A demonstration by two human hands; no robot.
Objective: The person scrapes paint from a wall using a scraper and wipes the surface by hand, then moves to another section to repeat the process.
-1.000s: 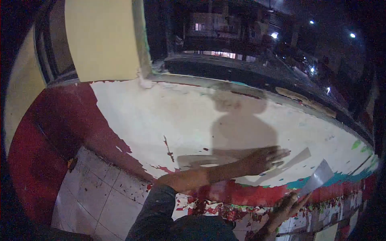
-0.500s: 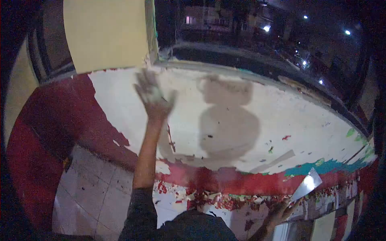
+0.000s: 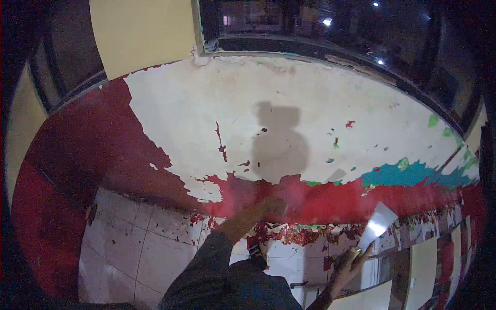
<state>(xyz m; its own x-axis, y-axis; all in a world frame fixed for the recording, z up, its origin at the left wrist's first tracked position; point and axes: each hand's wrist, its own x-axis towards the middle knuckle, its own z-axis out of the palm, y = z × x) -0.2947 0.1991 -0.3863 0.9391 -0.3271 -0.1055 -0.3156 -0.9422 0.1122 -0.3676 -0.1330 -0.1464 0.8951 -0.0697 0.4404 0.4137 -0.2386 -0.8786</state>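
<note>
In my right hand [image 3: 350, 262], low on the right, is a wide putty knife [image 3: 379, 223], its bright metal blade tilted up toward the wall. The fingers are wrapped round its handle. My left hand [image 3: 273, 206] is dim and smeared by motion in front of the red band low on the wall, so its fingers do not show clearly. Before me stands a wall with a large bared white patch [image 3: 191, 119]. Ragged red paint [image 3: 330, 201] borders it below and at the left, with a teal strip [image 3: 398, 175] at the right. Small paint flecks dot the white.
A dark window [image 3: 289, 26] runs along the top above a worn ledge, beside a cream panel [image 3: 144, 36]. Paint chips [image 3: 289, 235] lie on the tiled floor [image 3: 165, 240] along the wall's foot. Cream boards [image 3: 421, 268] stand at the lower right.
My left hand has come down from the top of the white patch to the red band. The putty knife has shifted slightly left in view, still in my right hand. The view has tilted downward.
</note>
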